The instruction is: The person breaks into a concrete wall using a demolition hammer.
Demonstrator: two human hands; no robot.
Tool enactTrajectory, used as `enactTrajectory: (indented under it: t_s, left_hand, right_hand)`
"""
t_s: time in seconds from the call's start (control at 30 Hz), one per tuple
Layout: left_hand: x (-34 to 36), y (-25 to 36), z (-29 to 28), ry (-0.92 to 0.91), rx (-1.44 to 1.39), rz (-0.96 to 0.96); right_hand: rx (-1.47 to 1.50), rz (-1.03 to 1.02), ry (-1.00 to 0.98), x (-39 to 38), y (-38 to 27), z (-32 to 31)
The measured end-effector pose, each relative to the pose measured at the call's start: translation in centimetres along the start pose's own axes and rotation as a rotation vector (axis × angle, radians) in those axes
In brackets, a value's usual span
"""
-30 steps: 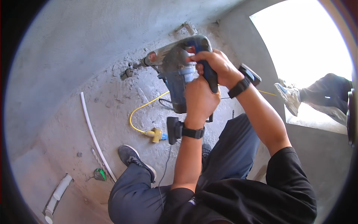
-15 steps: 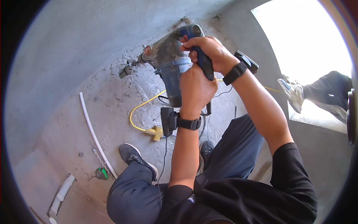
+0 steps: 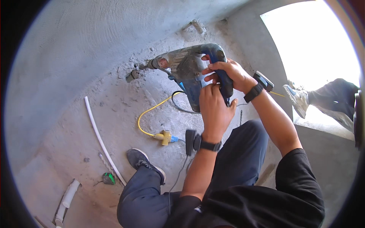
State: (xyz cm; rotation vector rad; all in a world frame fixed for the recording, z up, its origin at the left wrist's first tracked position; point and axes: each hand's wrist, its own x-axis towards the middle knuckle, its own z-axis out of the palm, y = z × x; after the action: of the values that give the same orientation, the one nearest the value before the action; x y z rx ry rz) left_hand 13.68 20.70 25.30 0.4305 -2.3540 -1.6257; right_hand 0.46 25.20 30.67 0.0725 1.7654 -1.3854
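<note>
A dusty blue-and-grey rotary hammer (image 3: 189, 67) lies across my view, its nose pointing left. Its bit (image 3: 143, 66) meets the broken, rubble-strewn concrete at the foot of the wall, beside a small hole (image 3: 132, 75). My right hand (image 3: 232, 73) is closed round the blue rear handle, fingers curled through the grip. My left hand (image 3: 216, 108) holds the lower motor housing near the handle's bottom end; its thumb sticks out to the right, and its fingertips are partly hidden. Each wrist wears a black strap with a small device.
A yellow cable (image 3: 141, 117) runs to a yellow connector (image 3: 164, 137) with a blue plug near my feet. A white pipe (image 3: 97, 136), a green-and-black tape measure (image 3: 108, 178) and a drill bit (image 3: 106, 163) lie left. Another person's shoe (image 3: 298, 100) shows by the bright opening.
The hammer has swung to a flatter angle, its rear handle moving right and down. Both hands have moved with it, and the left thumb has come away from the handle's base.
</note>
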Motion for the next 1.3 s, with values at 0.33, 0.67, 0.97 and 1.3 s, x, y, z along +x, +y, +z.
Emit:
enactTrajectory:
  t_s: [0.33,0.67,0.97,1.3]
  left_hand:
    - [-7.4,1.8,-5.3,0.304,-0.023,-0.297]
    - [-16.7,12.0,-20.0,0.276,0.241,-0.664]
    - [-25.3,14.9,-30.0,0.255,0.456,-0.885]
    - [-30.1,16.0,-32.8,0.345,-0.038,-1.414]
  right_hand:
    - [-0.075,0.201,0.004,0.9,-0.4,-1.0]
    - [-0.194,0.107,0.112,1.3,0.2,-1.0]
    - [-0.217,0.12,0.137,2.7,1.4,-1.3]
    - [-0.195,0.145,0.173,1.9,1.1,-1.7]
